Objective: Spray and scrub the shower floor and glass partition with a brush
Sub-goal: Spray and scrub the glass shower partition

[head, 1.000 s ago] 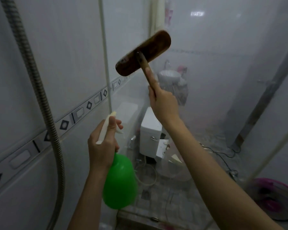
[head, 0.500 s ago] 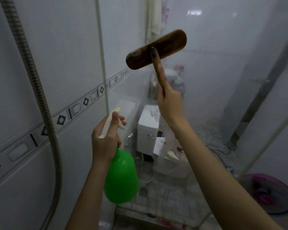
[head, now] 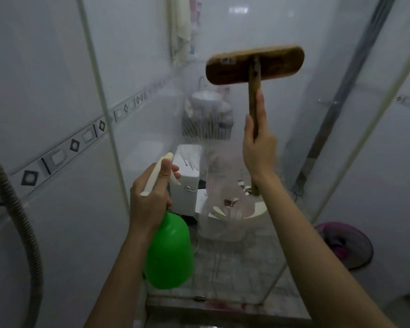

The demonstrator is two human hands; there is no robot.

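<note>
My right hand point(head: 258, 147) grips the wooden handle of a long brown scrub brush point(head: 255, 65), whose head lies nearly level against the wet glass partition point(head: 152, 114) in front of me. Streaks of water run down the glass below the brush. My left hand point(head: 152, 195) holds a green spray bottle point(head: 168, 252) by its cream trigger head, low and left of the brush, nozzle pointing at the glass.
A ribbed metal shower hose point(head: 21, 221) hangs along the tiled wall at left. Through the glass I see a white toilet point(head: 223, 221), a small basin point(head: 206, 98) and a pink fan point(head: 343, 245) on the floor at right. The partition's sill point(head: 206, 301) runs below.
The brush has swept to the right across the glass and its head has levelled out. My left hand with the bottle stayed roughly in place.
</note>
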